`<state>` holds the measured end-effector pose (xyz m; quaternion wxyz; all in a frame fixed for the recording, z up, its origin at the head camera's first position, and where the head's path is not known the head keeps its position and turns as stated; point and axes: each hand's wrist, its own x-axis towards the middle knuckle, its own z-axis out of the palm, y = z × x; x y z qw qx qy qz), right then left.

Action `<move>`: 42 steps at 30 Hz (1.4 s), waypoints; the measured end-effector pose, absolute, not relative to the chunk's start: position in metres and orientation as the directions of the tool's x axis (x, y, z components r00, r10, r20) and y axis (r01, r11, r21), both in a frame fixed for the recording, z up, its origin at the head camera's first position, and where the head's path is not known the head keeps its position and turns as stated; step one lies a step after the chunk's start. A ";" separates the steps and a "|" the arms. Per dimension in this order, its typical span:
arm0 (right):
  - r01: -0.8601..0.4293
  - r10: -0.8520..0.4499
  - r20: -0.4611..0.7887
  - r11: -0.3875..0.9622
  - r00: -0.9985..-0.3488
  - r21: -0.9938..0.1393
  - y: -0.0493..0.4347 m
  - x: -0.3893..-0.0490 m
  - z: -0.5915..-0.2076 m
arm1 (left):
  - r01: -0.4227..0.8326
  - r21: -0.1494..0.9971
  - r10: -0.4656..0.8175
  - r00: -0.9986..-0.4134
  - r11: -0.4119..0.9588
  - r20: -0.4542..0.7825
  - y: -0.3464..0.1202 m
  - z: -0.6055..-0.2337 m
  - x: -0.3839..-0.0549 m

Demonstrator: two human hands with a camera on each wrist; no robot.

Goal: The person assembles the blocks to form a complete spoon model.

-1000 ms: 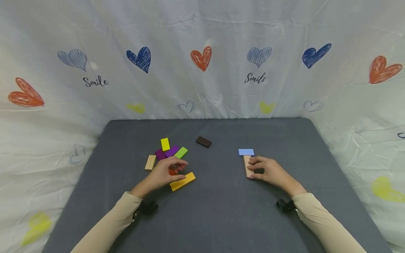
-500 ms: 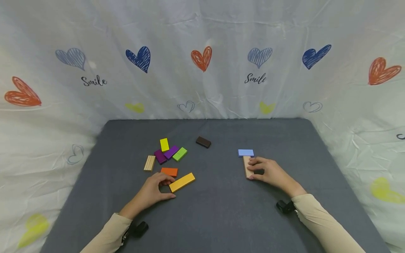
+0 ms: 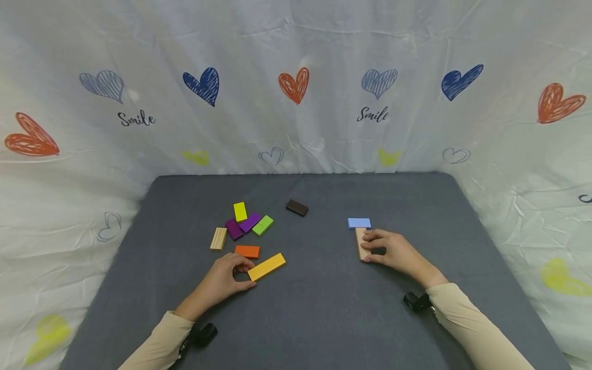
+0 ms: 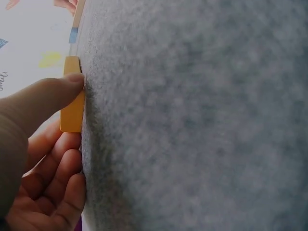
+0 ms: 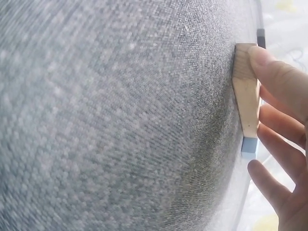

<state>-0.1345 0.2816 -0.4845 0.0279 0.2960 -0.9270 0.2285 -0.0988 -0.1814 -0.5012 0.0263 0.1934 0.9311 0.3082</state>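
My left hand (image 3: 217, 280) has its thumb and fingers on either side of the left end of an orange-yellow block (image 3: 268, 265), which lies slanted on the table. In the left wrist view the thumb overlaps this block's side. Over on the right, my right hand (image 3: 393, 252) holds a plain wooden block (image 3: 361, 244), thumb at its near end and fingers along its right side. The wooden block's far end meets a light blue block (image 3: 359, 223) lying crosswise, so the pair looks like a T. An orange block (image 3: 247, 251) lies just behind my left fingers.
Behind the left hand lie a striped wooden block (image 3: 219, 239) and a group of yellow (image 3: 240, 211), dark purple (image 3: 234, 229), violet (image 3: 251, 222) and green blocks (image 3: 263, 225). A dark brown block (image 3: 297, 207) sits farther back on the grey table (image 3: 319, 318).
My left hand has come down and toward me from above the orange block to the orange-yellow block's left end, uncovering the orange block. The right hand has kept its place.
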 end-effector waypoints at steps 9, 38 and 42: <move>-0.543 -0.525 0.169 0.727 -0.834 -0.420 0.282 -0.135 -0.484 | 0.318 0.627 0.343 -0.935 0.711 0.086 -0.179 -0.498 -0.097; -0.530 -0.508 0.174 0.733 -0.844 -0.427 0.280 -0.133 -0.485 | 0.488 0.656 0.510 -0.842 0.576 0.179 -0.060 -0.453 -0.217; -0.527 -0.507 0.169 0.738 -0.845 -0.421 0.280 -0.133 -0.486 | 0.497 0.651 0.527 -0.832 0.573 0.171 -0.036 -0.453 -0.236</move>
